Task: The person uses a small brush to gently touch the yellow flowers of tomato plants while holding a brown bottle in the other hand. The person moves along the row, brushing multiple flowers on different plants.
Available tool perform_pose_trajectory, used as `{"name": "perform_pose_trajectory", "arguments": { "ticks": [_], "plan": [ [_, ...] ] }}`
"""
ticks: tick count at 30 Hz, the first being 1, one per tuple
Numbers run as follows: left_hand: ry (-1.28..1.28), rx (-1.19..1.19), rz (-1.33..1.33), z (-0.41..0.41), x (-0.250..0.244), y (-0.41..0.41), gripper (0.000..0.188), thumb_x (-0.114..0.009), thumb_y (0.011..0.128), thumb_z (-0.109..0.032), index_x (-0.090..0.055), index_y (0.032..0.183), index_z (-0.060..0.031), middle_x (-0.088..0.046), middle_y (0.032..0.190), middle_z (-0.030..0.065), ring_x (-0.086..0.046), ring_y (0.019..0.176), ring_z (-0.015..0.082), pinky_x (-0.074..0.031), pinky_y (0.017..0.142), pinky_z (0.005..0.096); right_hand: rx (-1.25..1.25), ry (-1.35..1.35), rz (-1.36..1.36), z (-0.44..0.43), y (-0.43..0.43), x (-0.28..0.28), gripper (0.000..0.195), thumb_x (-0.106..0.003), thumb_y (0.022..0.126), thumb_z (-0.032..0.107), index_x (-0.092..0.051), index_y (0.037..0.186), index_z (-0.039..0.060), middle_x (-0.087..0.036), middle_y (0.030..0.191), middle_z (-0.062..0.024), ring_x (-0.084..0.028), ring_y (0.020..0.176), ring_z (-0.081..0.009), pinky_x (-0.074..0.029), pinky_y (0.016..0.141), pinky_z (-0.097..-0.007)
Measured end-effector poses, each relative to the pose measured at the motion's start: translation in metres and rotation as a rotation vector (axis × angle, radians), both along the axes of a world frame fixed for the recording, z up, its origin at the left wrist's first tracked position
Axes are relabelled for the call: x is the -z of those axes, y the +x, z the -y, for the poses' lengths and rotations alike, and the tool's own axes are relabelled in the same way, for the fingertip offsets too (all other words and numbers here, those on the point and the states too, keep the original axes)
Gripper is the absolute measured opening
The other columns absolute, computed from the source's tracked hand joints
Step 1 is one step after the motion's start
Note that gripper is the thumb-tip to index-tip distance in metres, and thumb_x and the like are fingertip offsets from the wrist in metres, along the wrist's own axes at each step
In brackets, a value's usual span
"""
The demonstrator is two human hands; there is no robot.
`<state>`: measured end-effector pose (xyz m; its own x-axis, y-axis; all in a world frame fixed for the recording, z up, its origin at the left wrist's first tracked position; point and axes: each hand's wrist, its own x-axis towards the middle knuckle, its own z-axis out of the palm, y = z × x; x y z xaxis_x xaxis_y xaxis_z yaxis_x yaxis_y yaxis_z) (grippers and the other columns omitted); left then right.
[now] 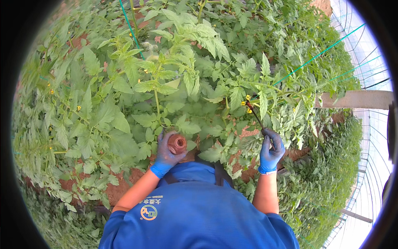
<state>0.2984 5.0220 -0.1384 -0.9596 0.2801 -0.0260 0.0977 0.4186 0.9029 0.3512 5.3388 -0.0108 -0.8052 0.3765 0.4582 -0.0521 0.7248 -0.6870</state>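
Note:
My left hand (166,152), in a stained blue glove, is wrapped around a small reddish-brown bottle (177,144) with an uncapped mouth facing up. In my right hand (271,149), gloved the same way, is a thin dark-handled brush (257,117), pinched between thumb and fingers. The brush's reddish tip is at a cluster of yellow tomato flowers (249,110) and seems to touch it. Leafy tomato plants (158,77) stand in front of both hands. What the bottle holds cannot be made out.
Green support strings (317,59) run up through the plants, another green string (132,31) at upper left. A pale beam (354,99) juts in from the right. Beyond it curves the greenhouse's film wall (370,137). Reddish soil (118,190) shows between leaves.

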Motion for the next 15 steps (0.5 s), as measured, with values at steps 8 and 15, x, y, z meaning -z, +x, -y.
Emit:
{"name": "perform_pose_trajectory", "arguments": {
  "ticks": [8, 15],
  "plan": [
    [-0.096, -0.064, -0.097, 0.011, -0.001, 0.003, 0.074, -0.082, 0.054, -0.015, -0.047, 0.119, -0.0118, -0.043, 0.114, 0.0159, -0.043, 0.108, 0.0353, -0.041, 0.095, 0.0433, 0.072, 0.017, -0.046, -0.001, 0.0, -0.01, 0.019, -0.054, 0.077, -0.009, -0.064, 0.091, 0.0003, -0.067, 0.089, -0.0127, -0.065, 0.081, -0.0229, -0.051, 0.075, -0.0304],
    [-0.005, -0.119, -0.102, 0.011, 0.002, 0.0, 0.073, -0.082, 0.053, -0.015, -0.047, 0.118, -0.0119, -0.043, 0.113, 0.0157, -0.046, 0.105, 0.0348, -0.042, 0.093, 0.0427, 0.051, 0.081, -0.004, -0.006, 0.007, -0.008, 0.018, -0.054, 0.076, -0.009, -0.064, 0.088, -0.0002, -0.067, 0.087, -0.013, -0.065, 0.081, -0.0227, -0.05, 0.075, -0.0306]
  ]
}}
